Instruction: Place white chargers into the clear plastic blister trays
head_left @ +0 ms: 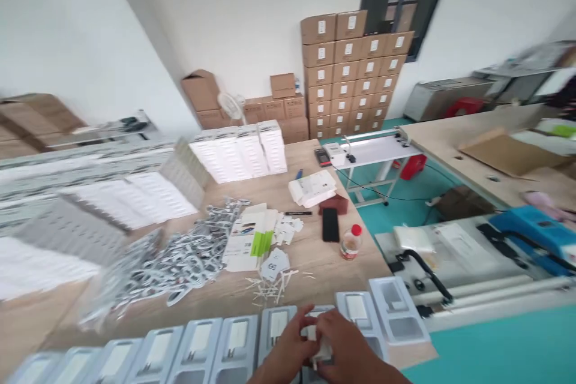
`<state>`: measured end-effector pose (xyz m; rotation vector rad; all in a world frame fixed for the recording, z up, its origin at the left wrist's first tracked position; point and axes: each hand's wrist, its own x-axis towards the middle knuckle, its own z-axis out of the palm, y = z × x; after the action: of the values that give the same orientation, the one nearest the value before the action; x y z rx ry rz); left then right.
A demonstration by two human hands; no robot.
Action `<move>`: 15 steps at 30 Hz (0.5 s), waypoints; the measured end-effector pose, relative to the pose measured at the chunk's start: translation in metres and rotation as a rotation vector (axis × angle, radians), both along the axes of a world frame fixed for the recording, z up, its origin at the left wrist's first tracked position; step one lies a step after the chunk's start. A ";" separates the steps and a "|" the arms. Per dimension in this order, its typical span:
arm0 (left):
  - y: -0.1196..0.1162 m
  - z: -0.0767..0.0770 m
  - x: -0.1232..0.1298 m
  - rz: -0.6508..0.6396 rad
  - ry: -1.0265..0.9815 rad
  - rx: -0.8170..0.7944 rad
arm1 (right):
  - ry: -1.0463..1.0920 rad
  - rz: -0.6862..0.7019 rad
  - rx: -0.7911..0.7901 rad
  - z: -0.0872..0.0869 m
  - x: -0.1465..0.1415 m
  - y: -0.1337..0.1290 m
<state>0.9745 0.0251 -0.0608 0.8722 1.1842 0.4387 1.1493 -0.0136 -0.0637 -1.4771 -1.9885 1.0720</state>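
Observation:
My left hand [291, 345] and my right hand [342, 342] meet at the lower middle, fingers closed around a white plug adapter [322, 349] that is partly hidden by them. It sits over the upper compartment of a light blue plastic tray, mostly covered by my hands. Similar trays run in a row to both sides. The tray on the left [266, 327] holds a white adapter with two prongs, as does the tray [368, 324] just right of my hands. At the far right end, another tray [407, 329] shows bare compartments.
Grey-white cables [189, 258] lie heaped on the wooden table, beside flattened printed boxes [247, 239] and thin white strips [272, 288]. A red-capped bottle [350, 243] and black phone [330, 225] are near the right edge. White boxes [243, 153] and stacked cartons [346, 78] stand behind.

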 end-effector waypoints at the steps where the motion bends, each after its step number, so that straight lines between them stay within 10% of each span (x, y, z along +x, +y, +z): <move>1: 0.002 -0.004 0.001 -0.041 -0.001 0.027 | -0.030 0.010 -0.001 0.008 -0.002 0.004; 6: 0.009 -0.014 0.005 0.045 -0.125 -0.075 | -0.166 -0.012 -0.050 0.021 0.050 0.020; 15: 0.011 0.002 -0.007 0.169 -0.069 -0.084 | -0.381 -0.379 -0.065 -0.010 0.186 0.029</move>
<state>0.9673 0.0363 -0.0587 0.6821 1.2081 0.5476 1.3356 0.0155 -0.0736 -2.1161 -1.8038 0.7408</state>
